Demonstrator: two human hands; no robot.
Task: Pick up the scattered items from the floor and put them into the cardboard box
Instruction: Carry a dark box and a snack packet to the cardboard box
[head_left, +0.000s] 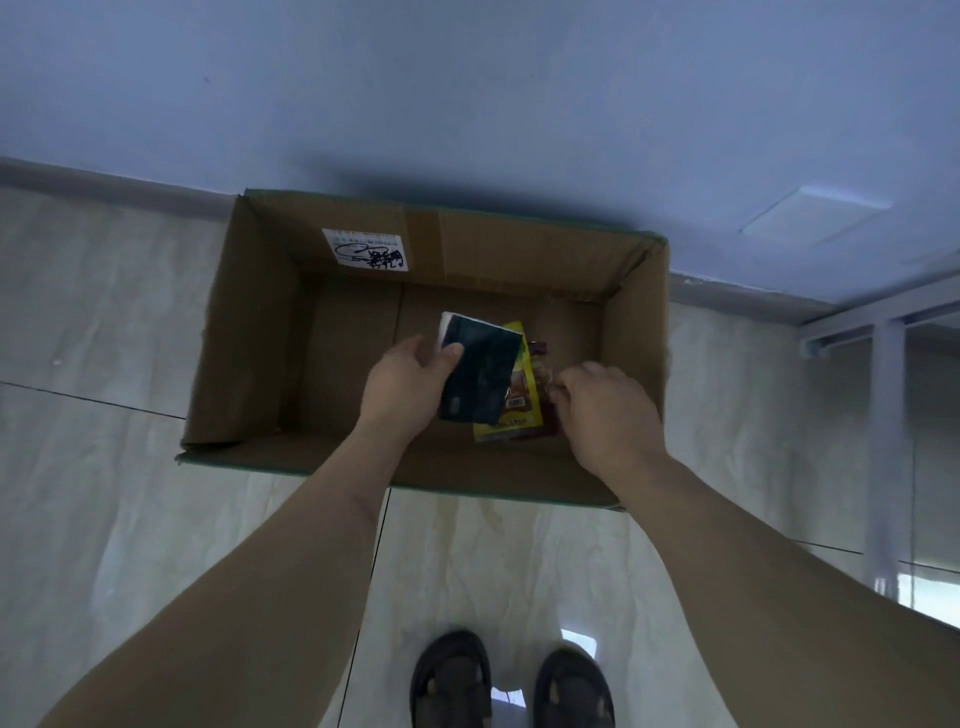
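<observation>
An open cardboard box (249, 332) stands on the tiled floor against a pale blue wall. My left hand (405, 382) is over the box and grips a dark green flat packet (480, 374) with a white edge. Under that packet, a yellow and red snack bag (519, 410) hangs over the box interior. My right hand (605, 410) is curled with its fingers pinched on the snack bag's right edge. Part of the snack bag is hidden by the green packet.
A white label with black scribbles (366, 249) is stuck on the box's far inner wall. A white metal frame (883, 415) stands to the right. My two feet in dark sandals (511, 680) stand on the tiles just before the box.
</observation>
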